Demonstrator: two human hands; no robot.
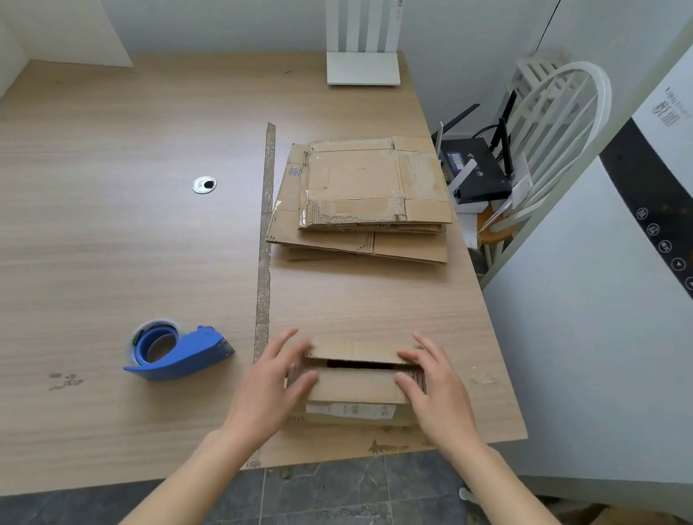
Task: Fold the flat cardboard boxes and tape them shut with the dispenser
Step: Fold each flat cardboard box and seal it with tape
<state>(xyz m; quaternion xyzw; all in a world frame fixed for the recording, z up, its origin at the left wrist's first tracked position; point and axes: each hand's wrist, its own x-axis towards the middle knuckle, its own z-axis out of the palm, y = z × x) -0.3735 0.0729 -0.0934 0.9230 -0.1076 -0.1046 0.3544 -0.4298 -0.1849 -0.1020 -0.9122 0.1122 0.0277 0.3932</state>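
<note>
A small folded cardboard box (357, 385) stands near the table's front right edge, its two top flaps almost meeting with a dark gap between them. My left hand (276, 378) presses on the box's left side and top with straight fingers. My right hand (435, 391) presses the right side the same way. A blue tape dispenser (181, 350) lies on the table to the left of the box, untouched. A stack of flat cardboard boxes (366, 199) sits farther back on the right.
The wooden table (100, 208) has a seam strip down its middle and a metal cable grommet (204, 184). A white router (364, 44) stands at the back. A white chair (561, 127) with a black router and a large white appliance (639, 301) flank the right edge.
</note>
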